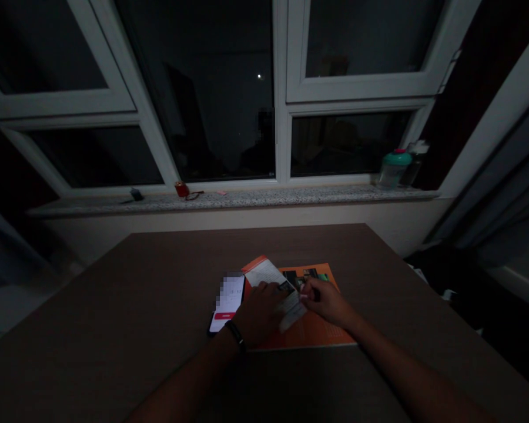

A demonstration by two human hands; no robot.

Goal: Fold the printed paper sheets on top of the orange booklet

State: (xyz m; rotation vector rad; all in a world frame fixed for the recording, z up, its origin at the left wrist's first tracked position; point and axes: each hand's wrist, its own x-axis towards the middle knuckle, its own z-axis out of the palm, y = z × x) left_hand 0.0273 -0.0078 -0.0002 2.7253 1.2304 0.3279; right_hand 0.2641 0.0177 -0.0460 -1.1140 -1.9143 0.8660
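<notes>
An orange booklet [317, 332] lies on the brown table [171, 264]. Over its left part slants a smaller printed paper [264, 271] with an orange top edge. My left hand [258, 314], with a black band at the wrist, rests spread on this paper. At the paper's right edge is my right hand [321, 299], its fingers curled together; what they pinch, if anything, is too small and dark to make out. A lit phone [230, 296] with a red button on its screen lies just left of my left hand.
Beyond the table, a speckled sill [255, 198] runs below the window. On it stand a red jar [181, 189], a small dark object [136, 194] and a bottle with a teal lid [394, 167]. Curtains hang at both sides.
</notes>
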